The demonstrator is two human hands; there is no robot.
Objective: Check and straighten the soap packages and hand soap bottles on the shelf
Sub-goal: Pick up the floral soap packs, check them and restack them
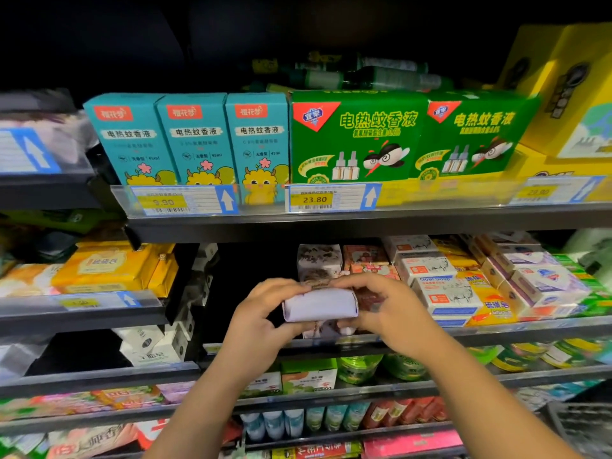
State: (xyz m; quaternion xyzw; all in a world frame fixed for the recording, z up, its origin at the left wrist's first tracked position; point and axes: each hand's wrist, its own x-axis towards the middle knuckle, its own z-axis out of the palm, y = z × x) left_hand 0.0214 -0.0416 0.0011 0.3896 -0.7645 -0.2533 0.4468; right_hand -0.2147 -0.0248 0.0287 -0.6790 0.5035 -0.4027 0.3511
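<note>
A pale lilac wrapped soap package (319, 304) is held in front of the middle shelf (496, 329). My left hand (261, 313) grips its left end and my right hand (387, 306) grips its right end, fingers curled over the top. Behind it stand more wrapped soaps with a brown floral print (319, 260). To the right lie stacked goat soap boxes (443, 293), yellow soap packs (490, 306) and white-purple soap boxes (543, 279). No hand soap bottles can be made out.
The shelf above carries teal boxes (195, 137) and green mosquito liquid boxes (357, 137) behind price tags (314, 198). Yellow soap packs (109, 266) fill the left bay. A dark gap lies left of the held package. Lower shelves hold small bottles (275, 422) and packets.
</note>
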